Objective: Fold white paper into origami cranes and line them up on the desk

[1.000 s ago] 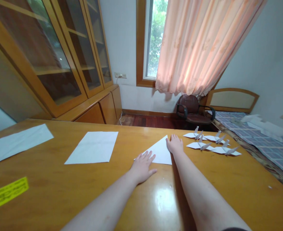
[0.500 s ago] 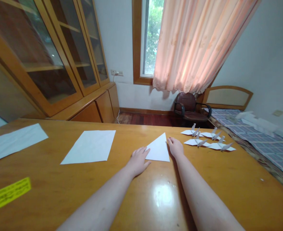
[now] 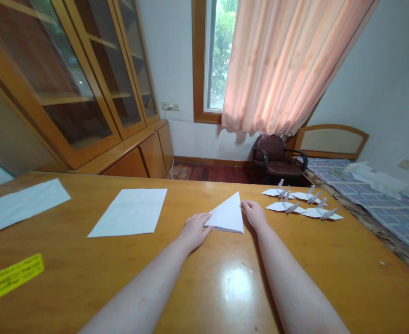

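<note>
A white sheet of paper folded into a triangle (image 3: 227,214) lies on the wooden table, its peak pointing away from me. My left hand (image 3: 195,232) grips its left corner, fingers over the top and thumb at the near edge. That near edge gapes slightly, showing the layers apart. On the other side, my right hand (image 3: 255,215) has its fingers curled together and pinched at the triangle's right edge; the exact contact is partly hidden. Just right of that hand stand several folded paper cranes (image 3: 288,207) with spread wings, in two rows.
Left of the triangle lies a flat white paper sheet (image 3: 129,213), with another white sheet (image 3: 23,206) farther left. A yellow label (image 3: 12,278) is on the table (image 3: 190,297) at the near left. Beyond are a glass-door cabinet (image 3: 120,125), an armchair (image 3: 272,153) and a bed (image 3: 374,204).
My left hand has shifted slightly left, and its thumb now meets the paper's near edge. The near edge of the triangle has opened a little. My right hand has barely moved.
</note>
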Demonstrator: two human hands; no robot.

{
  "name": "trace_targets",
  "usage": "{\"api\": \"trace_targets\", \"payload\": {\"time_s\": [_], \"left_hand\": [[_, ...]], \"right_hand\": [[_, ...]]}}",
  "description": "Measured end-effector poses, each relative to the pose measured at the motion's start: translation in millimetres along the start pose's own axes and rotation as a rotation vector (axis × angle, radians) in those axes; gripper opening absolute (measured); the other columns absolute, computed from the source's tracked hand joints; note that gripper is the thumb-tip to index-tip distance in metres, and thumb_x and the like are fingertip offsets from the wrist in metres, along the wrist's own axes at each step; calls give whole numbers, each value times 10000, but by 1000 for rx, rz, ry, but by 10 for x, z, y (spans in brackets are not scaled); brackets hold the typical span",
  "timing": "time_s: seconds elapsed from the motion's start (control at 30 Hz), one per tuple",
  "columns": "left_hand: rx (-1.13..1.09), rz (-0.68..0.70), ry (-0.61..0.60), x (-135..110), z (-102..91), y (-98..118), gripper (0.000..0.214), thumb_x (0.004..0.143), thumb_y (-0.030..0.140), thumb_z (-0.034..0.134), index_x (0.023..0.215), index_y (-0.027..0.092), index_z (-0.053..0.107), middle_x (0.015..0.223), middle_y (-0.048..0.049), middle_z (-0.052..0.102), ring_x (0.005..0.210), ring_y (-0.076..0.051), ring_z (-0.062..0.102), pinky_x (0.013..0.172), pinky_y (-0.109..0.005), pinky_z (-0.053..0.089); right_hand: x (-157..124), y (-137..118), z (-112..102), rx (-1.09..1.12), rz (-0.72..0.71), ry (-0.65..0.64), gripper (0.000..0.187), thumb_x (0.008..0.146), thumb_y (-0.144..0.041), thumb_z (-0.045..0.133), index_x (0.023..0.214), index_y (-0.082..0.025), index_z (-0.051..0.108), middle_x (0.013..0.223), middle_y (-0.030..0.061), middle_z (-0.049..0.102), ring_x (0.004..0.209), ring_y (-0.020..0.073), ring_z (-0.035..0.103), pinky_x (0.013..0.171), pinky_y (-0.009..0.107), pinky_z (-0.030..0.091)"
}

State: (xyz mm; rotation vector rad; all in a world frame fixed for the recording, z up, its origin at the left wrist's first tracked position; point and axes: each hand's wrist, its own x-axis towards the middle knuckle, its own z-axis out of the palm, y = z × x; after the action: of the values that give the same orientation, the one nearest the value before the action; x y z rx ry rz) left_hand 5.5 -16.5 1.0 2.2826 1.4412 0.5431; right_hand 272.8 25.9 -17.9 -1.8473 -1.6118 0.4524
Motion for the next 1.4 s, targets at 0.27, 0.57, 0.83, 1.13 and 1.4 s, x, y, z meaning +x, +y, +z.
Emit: {"api": "trace_targets", "payload": {"time_s": [0.27,0.57,0.83,1.13,1.4], "left_hand": [[-100,14,36,21,-22,-2,353,871,352,446,1136,208,629,1152,-71,642,1073,-223,565,960,-348,413],[-168,-32,113,80,24,-104,380,888,223,365,1192,172,589,1194,-78,627,1107,-207,563,986,-347,418],[-66,-280,120,94,6,-102,658,838,158,456,1446,164,201,1300,-170,535,1132,-268,559,933,-377,432],[150,-412,193,68,-27,-178,725,821,248,518,1436,100,164,1261,-212,526,1138,-311,532,901,-373,422],[-34,-392,274,83,-21,-216,590,822,275,517,1366,128,340,1321,-193,489,1203,-295,490,965,-390,405]], "right_hand": [[-18,-36,51,224,-42,-12,457,852,-465,365,877,-151,696,895,86,702,879,237,618,800,327,461],[-65,-105,132,267,-237,-163,335,855,-326,415,1026,-196,672,1087,61,672,1047,206,585,956,339,412],[-96,-200,165,-10,-335,-325,330,820,-296,532,1120,-223,650,1326,64,526,1230,212,473,1085,391,269],[-149,-342,74,-169,-348,-273,256,849,-340,500,895,-219,721,914,43,708,897,194,620,865,297,431],[-172,-351,130,-198,-402,-395,436,829,-276,524,1264,-249,537,1409,59,431,1312,210,358,1110,406,187]]}}
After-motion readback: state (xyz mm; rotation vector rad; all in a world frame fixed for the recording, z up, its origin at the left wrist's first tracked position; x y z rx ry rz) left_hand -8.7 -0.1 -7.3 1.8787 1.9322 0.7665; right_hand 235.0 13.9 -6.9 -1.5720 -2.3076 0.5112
